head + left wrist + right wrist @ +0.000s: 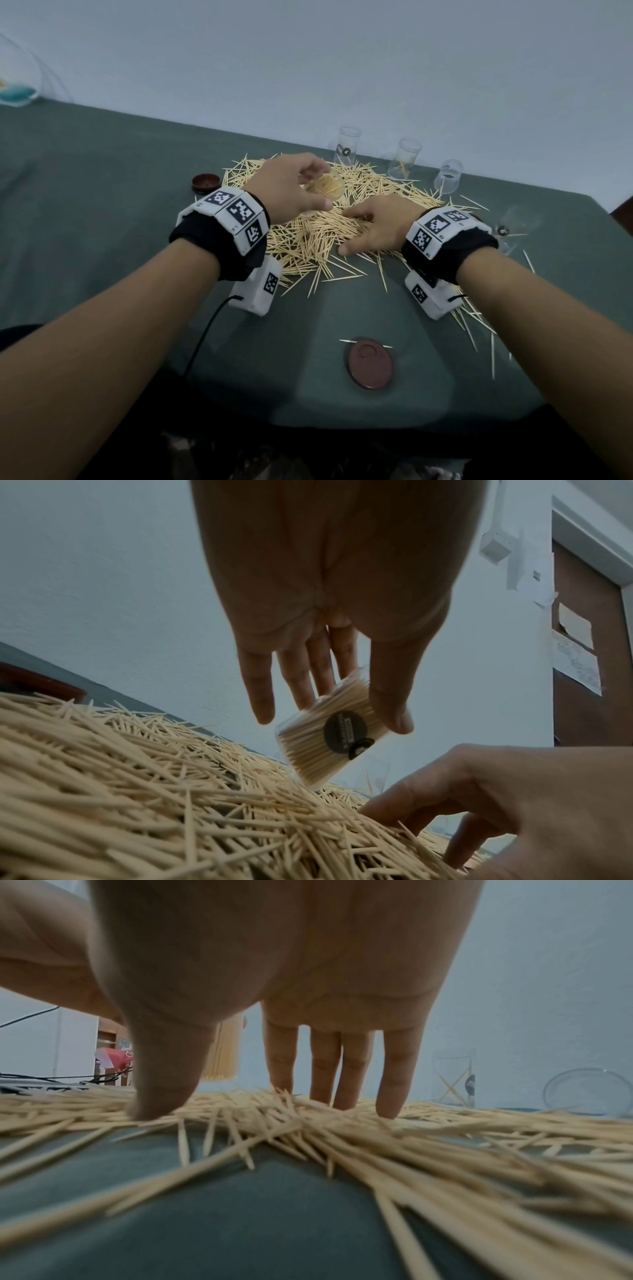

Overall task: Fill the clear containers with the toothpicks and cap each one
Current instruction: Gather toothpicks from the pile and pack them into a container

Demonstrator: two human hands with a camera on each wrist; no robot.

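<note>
Five clear containers are showing: one filled container [323, 186] sitting at the pile's centre, three upright ones at 12 [346, 145], 1 [405, 158] and 2 o'clock [448, 176], and one blurred container [513, 229] lying at 3 o'clock. Two brown caps are lying out, at 6 [370, 363] and 10 o'clock [206, 182]. The loose toothpicks [308, 236] are lying too many to count.

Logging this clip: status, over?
Left hand grips full container, tilted over pile. Right hand open, fingertips in pile. Nearest cap on table, unobstructed.
</note>
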